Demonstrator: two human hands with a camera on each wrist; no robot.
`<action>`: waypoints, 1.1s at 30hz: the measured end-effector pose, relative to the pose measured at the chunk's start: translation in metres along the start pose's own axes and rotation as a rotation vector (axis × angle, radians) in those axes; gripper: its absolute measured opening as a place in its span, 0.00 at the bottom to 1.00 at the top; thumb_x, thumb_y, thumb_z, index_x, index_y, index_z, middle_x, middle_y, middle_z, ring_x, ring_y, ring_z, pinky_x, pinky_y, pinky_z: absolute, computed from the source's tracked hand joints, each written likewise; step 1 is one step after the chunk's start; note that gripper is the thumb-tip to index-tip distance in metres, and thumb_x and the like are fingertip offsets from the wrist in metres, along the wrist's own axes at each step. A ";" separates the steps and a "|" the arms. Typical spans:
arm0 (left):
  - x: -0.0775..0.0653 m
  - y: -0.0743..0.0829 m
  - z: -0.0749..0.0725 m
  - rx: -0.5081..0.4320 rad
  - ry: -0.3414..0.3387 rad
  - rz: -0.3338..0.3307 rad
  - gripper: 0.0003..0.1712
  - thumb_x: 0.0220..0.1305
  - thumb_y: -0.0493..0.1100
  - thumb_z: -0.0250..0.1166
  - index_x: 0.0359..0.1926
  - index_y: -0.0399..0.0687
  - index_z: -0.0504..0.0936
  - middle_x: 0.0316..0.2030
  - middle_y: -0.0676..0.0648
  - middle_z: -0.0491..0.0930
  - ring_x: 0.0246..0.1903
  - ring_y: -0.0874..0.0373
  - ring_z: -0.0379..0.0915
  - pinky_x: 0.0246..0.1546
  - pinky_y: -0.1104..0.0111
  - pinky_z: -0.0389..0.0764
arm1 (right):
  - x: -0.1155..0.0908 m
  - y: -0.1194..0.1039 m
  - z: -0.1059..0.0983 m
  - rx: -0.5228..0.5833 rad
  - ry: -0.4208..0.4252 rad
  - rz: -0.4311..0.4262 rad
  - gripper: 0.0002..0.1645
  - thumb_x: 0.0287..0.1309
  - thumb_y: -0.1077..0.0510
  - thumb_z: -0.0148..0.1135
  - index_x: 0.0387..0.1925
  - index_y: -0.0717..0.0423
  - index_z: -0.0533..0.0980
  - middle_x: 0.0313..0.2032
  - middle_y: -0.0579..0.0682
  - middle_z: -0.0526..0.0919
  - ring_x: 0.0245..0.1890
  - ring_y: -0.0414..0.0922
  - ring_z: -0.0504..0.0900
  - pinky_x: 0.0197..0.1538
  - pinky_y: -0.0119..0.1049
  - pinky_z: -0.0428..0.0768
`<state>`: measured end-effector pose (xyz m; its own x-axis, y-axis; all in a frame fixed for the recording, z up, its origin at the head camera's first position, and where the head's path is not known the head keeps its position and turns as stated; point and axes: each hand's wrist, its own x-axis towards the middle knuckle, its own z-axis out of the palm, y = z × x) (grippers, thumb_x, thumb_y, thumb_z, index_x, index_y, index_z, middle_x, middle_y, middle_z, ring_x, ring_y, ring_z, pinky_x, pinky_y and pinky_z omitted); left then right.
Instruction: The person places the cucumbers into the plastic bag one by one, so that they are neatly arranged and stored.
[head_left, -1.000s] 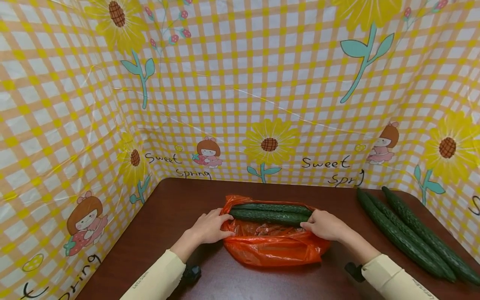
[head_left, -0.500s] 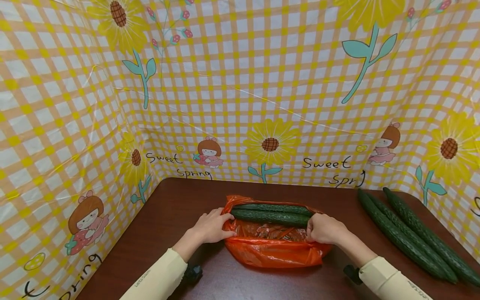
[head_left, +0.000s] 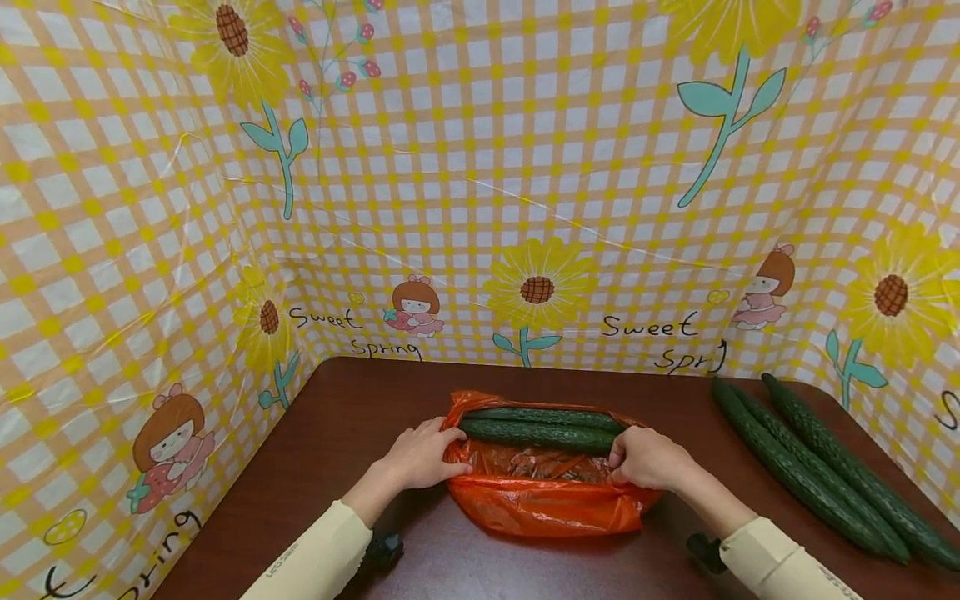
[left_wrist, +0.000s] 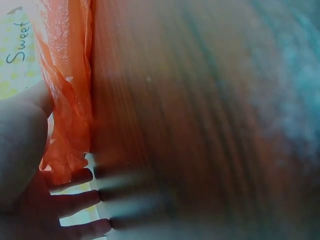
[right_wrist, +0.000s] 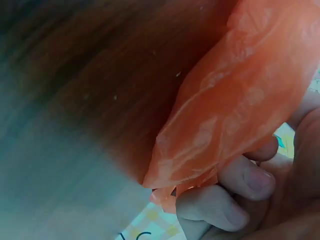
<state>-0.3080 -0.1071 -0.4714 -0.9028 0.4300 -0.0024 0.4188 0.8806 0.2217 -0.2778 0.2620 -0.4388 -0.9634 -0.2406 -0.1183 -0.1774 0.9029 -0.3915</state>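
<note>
An orange plastic bag (head_left: 551,508) lies with its mouth open at the middle of the table. Two long dark green cucumbers (head_left: 540,432) lie side by side in it, along the far side. My left hand (head_left: 417,454) grips the bag's left end, thumb at the opening; in the left wrist view the plastic (left_wrist: 70,110) runs between thumb and fingers, some fingertips down at the tabletop. At the right end, my right hand (head_left: 654,458) holds the bag's edge beside the cucumber ends. Its curled fingers (right_wrist: 210,205) show against the plastic in the right wrist view.
Three more cucumbers (head_left: 817,467) lie slantwise at the table's right side. The dark brown table (head_left: 360,392) is walled at the back and sides by a yellow checked cloth (head_left: 465,208) with sunflowers. Dark wrist devices (head_left: 384,550) sit below both wrists.
My right hand's thumb has drawn back from the cucumber and its fingers have curled at the bag's edge. The left hand keeps its place.
</note>
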 end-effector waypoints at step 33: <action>-0.001 -0.001 0.000 0.018 0.001 0.012 0.34 0.62 0.67 0.66 0.64 0.58 0.78 0.69 0.35 0.69 0.69 0.41 0.67 0.64 0.45 0.70 | -0.030 0.038 -0.039 0.240 0.134 -0.008 0.21 0.60 0.48 0.70 0.48 0.60 0.84 0.20 0.47 0.70 0.20 0.42 0.64 0.26 0.36 0.64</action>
<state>-0.3071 -0.1081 -0.4720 -0.8978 0.4404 0.0017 0.4314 0.8787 0.2046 -0.2634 0.3171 -0.4142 -0.9831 -0.1833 0.0014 -0.1476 0.7868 -0.5993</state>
